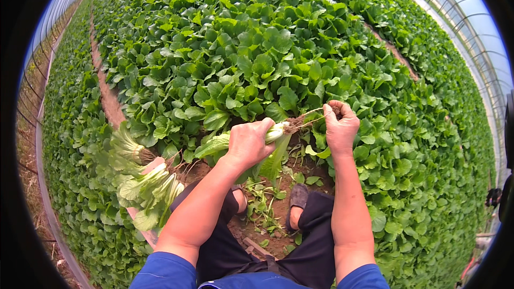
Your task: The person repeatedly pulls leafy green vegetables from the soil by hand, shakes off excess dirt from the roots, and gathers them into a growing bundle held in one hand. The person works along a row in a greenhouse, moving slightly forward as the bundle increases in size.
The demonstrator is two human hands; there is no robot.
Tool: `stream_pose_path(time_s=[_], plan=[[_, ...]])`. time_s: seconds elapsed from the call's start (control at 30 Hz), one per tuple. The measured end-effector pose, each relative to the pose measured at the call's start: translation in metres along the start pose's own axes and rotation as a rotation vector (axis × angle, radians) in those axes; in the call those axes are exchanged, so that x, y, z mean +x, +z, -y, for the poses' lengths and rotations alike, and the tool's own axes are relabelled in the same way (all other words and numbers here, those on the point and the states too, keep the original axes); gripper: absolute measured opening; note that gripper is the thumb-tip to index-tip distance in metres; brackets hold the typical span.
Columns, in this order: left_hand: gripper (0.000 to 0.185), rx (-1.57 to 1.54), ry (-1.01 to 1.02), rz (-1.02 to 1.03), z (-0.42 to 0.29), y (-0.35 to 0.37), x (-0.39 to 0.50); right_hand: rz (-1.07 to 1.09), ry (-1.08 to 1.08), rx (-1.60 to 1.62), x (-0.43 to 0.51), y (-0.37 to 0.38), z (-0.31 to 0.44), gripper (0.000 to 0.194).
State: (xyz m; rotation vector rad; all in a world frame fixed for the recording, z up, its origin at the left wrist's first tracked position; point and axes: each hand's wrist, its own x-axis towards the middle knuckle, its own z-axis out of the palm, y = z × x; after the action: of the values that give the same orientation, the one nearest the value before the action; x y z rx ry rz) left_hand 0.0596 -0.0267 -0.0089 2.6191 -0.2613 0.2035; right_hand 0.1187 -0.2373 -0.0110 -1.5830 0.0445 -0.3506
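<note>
My left hand (251, 138) grips a pulled bunch of leafy greens (276, 131) by its pale stems. Its leaves hang down behind and below the fist, and the soil-covered roots (295, 124) point right. Out to the right, my right hand (341, 126) pinches the far end of the stretched root strands (313, 115), with a dark clump of soil (336, 110) at the fingers. To my left lie a bundle of greens (127, 144) with its roots together and, nearer me, a looser heap of pulled greens (154, 188).
Dense rows of growing greens (249, 56) fill the ground ahead and on both sides. Torn leaves (263, 204) litter the bare soil between my shoes (298, 200). A dirt furrow (107, 96) runs along the left. Curved greenhouse hoops (461, 16) with plastic film rise at the edges.
</note>
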Motion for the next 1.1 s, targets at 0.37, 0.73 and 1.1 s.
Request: stream_pose_path(time_s=[0.37, 0.73, 1.1], plan=[[0.036, -0.935, -0.254, 0.314, 0.03, -0.016, 0.007, 0.491, -0.046, -0.47, -0.003, 0.014, -0.031, 0.054], [0.042, -1.192, -0.244, 0.404, 0.021, -0.029, 0.006, 0.731, 0.347, 0.366, -0.035, 0.034, 0.02, 0.045], [0.024, -0.757, -0.209, -0.084, 0.019, -0.009, 0.006, 0.331, 0.035, 0.254, -0.04, 0.043, 0.002, 0.048]])
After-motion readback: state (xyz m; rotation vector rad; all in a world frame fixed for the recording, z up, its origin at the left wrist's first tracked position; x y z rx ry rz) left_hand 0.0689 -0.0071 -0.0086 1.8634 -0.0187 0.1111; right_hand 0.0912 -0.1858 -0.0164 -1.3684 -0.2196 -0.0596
